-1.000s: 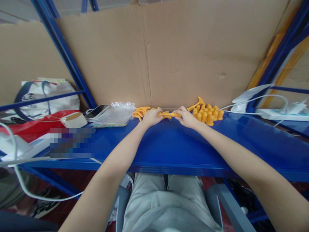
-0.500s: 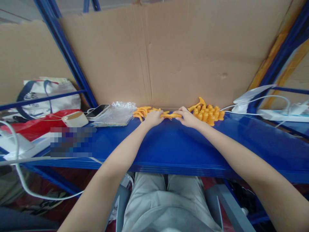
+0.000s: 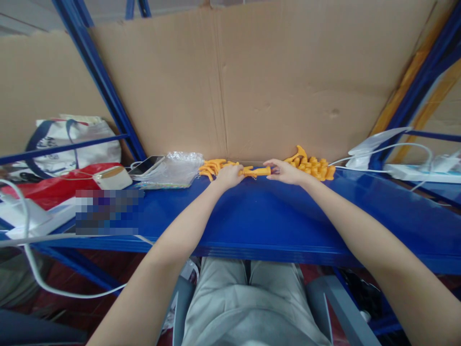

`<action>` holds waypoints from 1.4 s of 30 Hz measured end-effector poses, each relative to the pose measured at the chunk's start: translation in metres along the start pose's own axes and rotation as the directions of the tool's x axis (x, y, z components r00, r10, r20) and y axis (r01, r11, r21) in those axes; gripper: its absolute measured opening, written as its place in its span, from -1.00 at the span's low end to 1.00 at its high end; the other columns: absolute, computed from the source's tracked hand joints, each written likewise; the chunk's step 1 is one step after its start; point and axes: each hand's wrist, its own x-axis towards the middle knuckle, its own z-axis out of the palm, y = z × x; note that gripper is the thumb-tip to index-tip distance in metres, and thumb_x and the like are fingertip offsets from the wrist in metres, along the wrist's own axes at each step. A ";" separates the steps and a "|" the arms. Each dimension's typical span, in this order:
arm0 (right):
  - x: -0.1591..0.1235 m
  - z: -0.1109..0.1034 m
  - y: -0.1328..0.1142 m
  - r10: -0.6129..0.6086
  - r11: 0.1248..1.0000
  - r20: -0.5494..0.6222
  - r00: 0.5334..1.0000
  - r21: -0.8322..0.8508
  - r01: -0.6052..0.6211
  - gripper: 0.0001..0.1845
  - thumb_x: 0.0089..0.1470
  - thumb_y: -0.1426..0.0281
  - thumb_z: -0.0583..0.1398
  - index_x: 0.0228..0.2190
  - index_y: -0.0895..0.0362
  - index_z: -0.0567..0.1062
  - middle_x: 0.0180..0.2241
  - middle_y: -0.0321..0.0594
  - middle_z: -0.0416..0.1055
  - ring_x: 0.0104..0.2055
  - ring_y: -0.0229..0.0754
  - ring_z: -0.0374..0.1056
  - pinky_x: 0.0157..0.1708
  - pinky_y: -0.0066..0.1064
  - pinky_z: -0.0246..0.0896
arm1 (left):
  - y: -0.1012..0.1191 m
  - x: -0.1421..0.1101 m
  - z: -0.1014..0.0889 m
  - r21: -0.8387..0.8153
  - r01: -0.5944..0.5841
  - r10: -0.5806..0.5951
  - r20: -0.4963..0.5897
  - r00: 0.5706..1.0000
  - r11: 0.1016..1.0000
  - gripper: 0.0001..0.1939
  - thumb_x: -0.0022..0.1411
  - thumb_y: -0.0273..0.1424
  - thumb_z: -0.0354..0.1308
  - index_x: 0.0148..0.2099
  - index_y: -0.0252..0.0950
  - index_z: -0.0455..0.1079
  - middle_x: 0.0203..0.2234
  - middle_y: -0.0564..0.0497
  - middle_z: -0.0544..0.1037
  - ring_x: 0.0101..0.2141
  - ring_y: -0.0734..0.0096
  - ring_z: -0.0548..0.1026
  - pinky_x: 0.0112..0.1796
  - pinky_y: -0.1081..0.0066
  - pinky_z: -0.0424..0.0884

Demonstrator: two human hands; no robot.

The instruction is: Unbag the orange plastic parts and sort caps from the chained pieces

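My left hand (image 3: 230, 176) is closed on an orange plastic piece (image 3: 257, 171), a narrow rod whose flared end points right. My right hand (image 3: 287, 172) is beside that end with thumb and fingers apart, and a small gap seems to separate them. Left of and behind my left hand lies a heap of curved orange pieces (image 3: 209, 168), some with small metal chains. Behind my right hand stand several short orange flared pieces (image 3: 317, 168). A hammer-shaped orange piece (image 3: 299, 153) leans at their back left. My fingers hide part of the held piece.
The blue table (image 3: 252, 216) meets a cardboard wall (image 3: 273, 86) at the back. Clear plastic bags (image 3: 176, 170), a phone (image 3: 147, 166) and a white power strip (image 3: 43, 218) lie left. White cables (image 3: 382, 168) and a plastic bag (image 3: 370, 146) are at the right.
My right hand has let go of the orange piece's right end and moved slightly right with fingers spread. The flared end now shows. My left hand has stayed in place.
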 end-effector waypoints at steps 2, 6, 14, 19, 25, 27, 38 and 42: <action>-0.001 -0.002 -0.001 0.057 0.991 0.014 0.998 0.122 -0.059 -0.59 0.07 0.50 0.28 -0.01 0.12 0.47 -0.01 -0.09 0.50 -0.07 -0.16 0.49 0.02 -0.19 0.40 | 0.000 0.000 -0.001 -0.007 0.006 -0.006 -0.014 1.000 1.000 -0.68 0.37 -0.34 0.05 0.07 -0.27 0.48 -0.04 -0.16 0.61 0.00 0.11 0.56 0.01 0.25 0.44; -0.006 -0.002 -0.009 0.180 0.941 0.063 0.982 0.278 -0.191 -0.82 0.19 0.42 0.24 -0.14 0.15 0.49 -0.24 -0.14 0.58 -0.22 -0.18 0.54 -0.04 -0.22 0.45 | 0.002 -0.001 0.000 -0.002 0.009 -0.009 -0.028 1.000 1.000 -0.69 0.37 -0.33 0.06 0.06 -0.28 0.49 -0.06 -0.18 0.62 -0.01 0.10 0.57 0.00 0.24 0.45; -0.011 0.004 -0.030 0.354 0.838 0.079 0.932 0.416 -0.354 -0.65 0.37 0.21 0.04 -0.41 0.14 0.36 -0.48 -0.13 0.51 -0.50 -0.27 0.44 -0.30 -0.41 0.45 | 0.003 -0.001 0.000 0.017 0.005 -0.004 -0.021 1.000 1.000 -0.66 0.38 -0.32 0.03 0.11 -0.28 0.46 -0.05 -0.16 0.61 0.00 0.09 0.56 -0.02 0.26 0.45; -0.012 0.000 -0.028 0.346 0.830 0.128 0.929 0.420 -0.367 -0.79 0.37 0.24 0.06 -0.19 0.13 0.35 -0.43 -0.19 0.52 -0.45 -0.24 0.48 -0.28 -0.38 0.46 | 0.004 -0.002 -0.003 0.020 0.016 -0.016 -0.017 1.000 1.000 -0.67 0.38 -0.31 0.04 0.09 -0.28 0.47 -0.04 -0.15 0.61 -0.01 0.10 0.57 -0.03 0.28 0.45; -0.015 -0.006 -0.022 0.297 0.801 0.202 0.933 0.480 -0.359 -0.83 0.27 0.46 0.17 -0.11 0.11 0.31 -0.43 -0.29 0.52 -0.45 -0.27 0.47 -0.24 -0.36 0.45 | 0.005 -0.003 -0.004 0.013 0.009 -0.009 -0.024 1.000 1.000 -0.66 0.39 -0.31 0.04 0.11 -0.29 0.46 -0.04 -0.17 0.61 -0.01 0.09 0.57 -0.01 0.26 0.45; -0.015 -0.004 -0.023 0.308 0.783 0.212 0.928 0.497 -0.373 -0.91 0.32 0.36 0.14 -0.24 0.13 0.35 -0.48 -0.24 0.51 -0.48 -0.27 0.45 -0.28 -0.38 0.44 | 0.005 -0.003 -0.003 0.015 0.007 -0.007 -0.028 1.000 1.000 -0.66 0.39 -0.32 0.04 0.12 -0.28 0.46 -0.04 -0.17 0.61 -0.01 0.09 0.57 -0.01 0.26 0.45; -0.009 0.000 -0.025 0.431 0.796 0.206 0.879 0.372 -0.478 -0.39 0.30 -0.10 -0.07 -0.29 0.16 0.42 -0.46 -0.08 0.54 -0.59 -0.25 0.40 -0.59 -0.49 0.29 | 0.005 -0.002 -0.003 0.005 0.026 -0.026 -0.045 0.999 1.000 -0.66 0.36 -0.33 0.06 0.12 -0.28 0.45 -0.06 -0.16 0.62 -0.02 0.07 0.57 -0.04 0.26 0.46; -0.012 -0.006 -0.020 0.354 0.832 0.219 0.909 0.369 -0.413 -0.55 0.28 0.16 0.17 0.10 0.12 0.33 -0.04 0.01 0.54 -0.37 -0.24 0.52 -0.43 -0.47 0.42 | 0.004 -0.002 -0.004 -0.009 0.042 -0.042 -0.041 0.998 0.999 -0.67 0.37 -0.25 0.09 0.07 -0.30 0.47 -0.06 -0.17 0.62 -0.03 0.08 0.57 -0.09 0.30 0.45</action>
